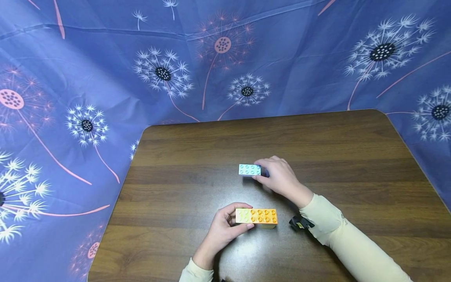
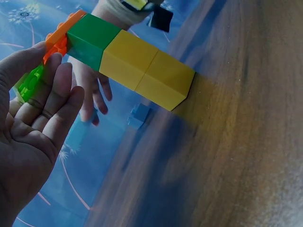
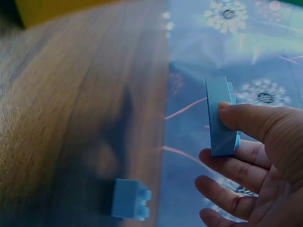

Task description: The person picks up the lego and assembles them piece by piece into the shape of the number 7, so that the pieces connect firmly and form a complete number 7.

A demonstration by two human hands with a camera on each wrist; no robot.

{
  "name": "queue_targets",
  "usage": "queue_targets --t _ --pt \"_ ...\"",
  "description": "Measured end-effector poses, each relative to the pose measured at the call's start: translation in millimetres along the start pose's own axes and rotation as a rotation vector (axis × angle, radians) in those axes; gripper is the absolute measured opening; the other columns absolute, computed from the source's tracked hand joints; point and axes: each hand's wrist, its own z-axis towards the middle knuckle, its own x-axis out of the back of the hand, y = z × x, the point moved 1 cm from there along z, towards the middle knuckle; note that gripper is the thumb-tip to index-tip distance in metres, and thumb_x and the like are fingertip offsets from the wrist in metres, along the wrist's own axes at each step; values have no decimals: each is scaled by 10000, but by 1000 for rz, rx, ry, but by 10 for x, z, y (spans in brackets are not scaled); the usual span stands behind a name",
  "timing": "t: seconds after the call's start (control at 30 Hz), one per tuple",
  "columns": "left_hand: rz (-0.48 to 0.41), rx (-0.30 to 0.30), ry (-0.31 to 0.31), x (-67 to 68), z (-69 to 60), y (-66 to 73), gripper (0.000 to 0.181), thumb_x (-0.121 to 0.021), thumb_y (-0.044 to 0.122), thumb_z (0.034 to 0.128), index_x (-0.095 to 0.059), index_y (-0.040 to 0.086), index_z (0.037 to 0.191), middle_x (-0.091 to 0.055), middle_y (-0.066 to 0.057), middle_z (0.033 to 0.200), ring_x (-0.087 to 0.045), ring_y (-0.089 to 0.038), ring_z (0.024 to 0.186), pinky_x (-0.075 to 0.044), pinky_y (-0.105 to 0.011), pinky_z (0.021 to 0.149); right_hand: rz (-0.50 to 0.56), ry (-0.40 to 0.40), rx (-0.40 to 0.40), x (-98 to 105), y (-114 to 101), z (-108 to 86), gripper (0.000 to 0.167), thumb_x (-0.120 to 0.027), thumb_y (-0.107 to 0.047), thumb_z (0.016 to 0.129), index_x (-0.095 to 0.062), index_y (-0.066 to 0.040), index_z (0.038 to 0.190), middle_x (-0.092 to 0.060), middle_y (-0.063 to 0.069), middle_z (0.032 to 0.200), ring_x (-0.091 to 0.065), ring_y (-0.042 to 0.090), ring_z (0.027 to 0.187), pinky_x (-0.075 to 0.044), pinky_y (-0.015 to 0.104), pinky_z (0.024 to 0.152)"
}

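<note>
My left hand (image 1: 223, 226) grips a stack of toy building bricks by its top. The stack has a lime green brick (image 2: 31, 84) beside an orange one (image 2: 65, 34), a green brick (image 2: 92, 40) below, then yellow bricks (image 2: 147, 68) at the bottom. Whether its base touches the table cannot be told. Farther back, my right hand (image 1: 283, 178) pinches a long light blue brick (image 3: 217, 125) between thumb and fingers, studs up and apart from the stack. A smaller blue brick (image 3: 127, 198) stands on the table below that hand, mostly hidden in the head view.
The brown wooden table (image 1: 169, 188) has rounded far corners. Behind and to its sides hangs a blue cloth (image 1: 296, 47) printed with dandelions. A black wrist strap (image 1: 301, 223) sits at the right sleeve.
</note>
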Motion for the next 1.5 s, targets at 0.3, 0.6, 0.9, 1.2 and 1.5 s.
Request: queue_targets --t 0.3,0.6,0.9,1.2,1.5 --pt "12 -13 0 9 7 -15 382 -740 -46 801 -605 -58 1158 -682 -265 952 -661 -82 795 -519 -182 660 67 38 14 278 -153 -233 386 -801 -281 790 -699 -106 1119 -713 32 1061 -611 237 977 -447 480 850" --pt "17 -7 -1 24 7 -47 378 -745 -44 799 -612 -43 1153 -691 -242 948 -661 -80 793 -522 -186 655 133 103 80 432 -280 -458 377 -828 -239 755 -712 -121 1093 -712 7 1048 -616 205 954 -478 461 781" --pt "-16 -4 -7 16 6 -45 368 -736 -40 811 -599 -81 1150 -709 -169 969 -669 -88 824 -539 -196 692 189 120 215 461 -421 -657 378 -834 -248 724 -711 -132 1061 -689 -99 995 -598 102 938 -468 371 819" --pt "-15 36 10 10 -3 -36 383 -743 -17 817 -588 -108 1154 -687 -260 1015 -683 -115 848 -544 -199 702 202 118 315 368 -544 -778 320 -823 -271 735 -707 -183 1021 -660 -149 941 -587 75 901 -423 334 849" --pt "-21 -7 10 10 4 -50 357 -748 -14 816 -590 -110 1121 -704 -208 992 -672 -101 857 -533 -181 687 202 154 360 336 -586 -832 315 -824 -274 739 -703 -194 1019 -653 -156 915 -587 102 876 -412 347 857"
